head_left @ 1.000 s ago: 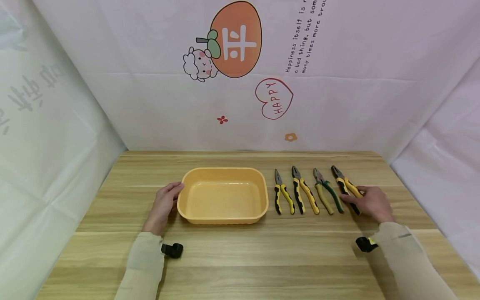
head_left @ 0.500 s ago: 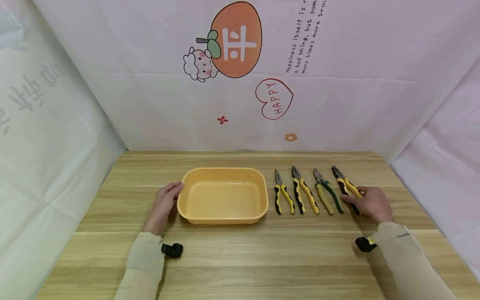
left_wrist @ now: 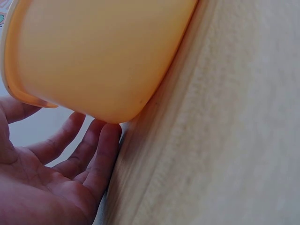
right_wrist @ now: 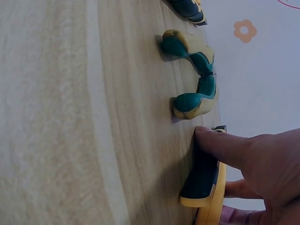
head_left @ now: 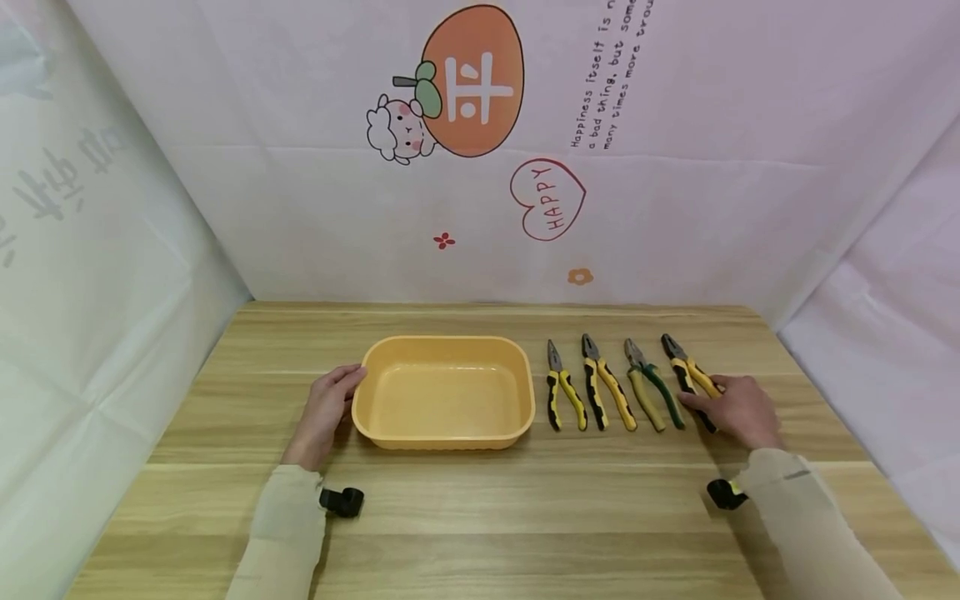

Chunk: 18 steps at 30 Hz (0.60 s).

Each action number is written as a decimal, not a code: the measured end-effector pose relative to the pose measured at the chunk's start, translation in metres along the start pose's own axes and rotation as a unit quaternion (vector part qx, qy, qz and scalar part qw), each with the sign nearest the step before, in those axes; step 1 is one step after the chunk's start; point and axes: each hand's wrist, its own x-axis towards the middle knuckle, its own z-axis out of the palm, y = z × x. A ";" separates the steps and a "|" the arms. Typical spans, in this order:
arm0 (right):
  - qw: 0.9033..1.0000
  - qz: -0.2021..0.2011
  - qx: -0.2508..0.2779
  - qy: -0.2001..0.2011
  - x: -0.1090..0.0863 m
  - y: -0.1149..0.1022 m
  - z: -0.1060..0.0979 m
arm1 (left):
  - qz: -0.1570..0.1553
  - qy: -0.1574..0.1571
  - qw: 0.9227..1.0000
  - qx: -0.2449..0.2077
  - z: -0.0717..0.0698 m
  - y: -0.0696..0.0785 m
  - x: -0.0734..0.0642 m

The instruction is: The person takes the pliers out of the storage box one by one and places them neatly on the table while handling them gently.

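On the left side of the table, my left hand (head_left: 324, 412) rests against a yellow plastic bin (head_left: 442, 443). In the left wrist view, several fingertips (left_wrist: 108, 133) touch the bin's outer wall (left_wrist: 103, 56), with the thumb up by the rim. At the far right of a row of pliers, my right hand (head_left: 742, 410) grips combination pliers (head_left: 681, 367) with yellow-and-black handles. The right wrist view shows the thumb (right_wrist: 220, 145) on the black grip (right_wrist: 202, 173) and fingers on the far side; part of the other handle is hidden.
Left of the gripped pliers lie green-and-tan handled pliers (head_left: 647, 379), yellow-and-black combination pliers (head_left: 600, 379) and long-nose pliers (head_left: 557, 379), all jaws pointing away. The wooden table (head_left: 525, 517) meets white printed cloth (head_left: 337, 225) at the back and sides.
My right hand has shifted very slightly left on the pliers. The left hand and the bin look the same, apart from a tiny shift of the whole view.
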 end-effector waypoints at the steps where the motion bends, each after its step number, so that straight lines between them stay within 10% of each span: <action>1: 1.000 -0.002 0.001 0.001 0.000 0.000 0.000 | 0.000 0.000 1.000 -0.001 0.000 0.000 0.000; 18: 0.999 0.013 -0.041 0.006 -0.004 -0.010 -0.005 | 0.005 -0.006 1.000 0.001 -0.002 0.003 0.000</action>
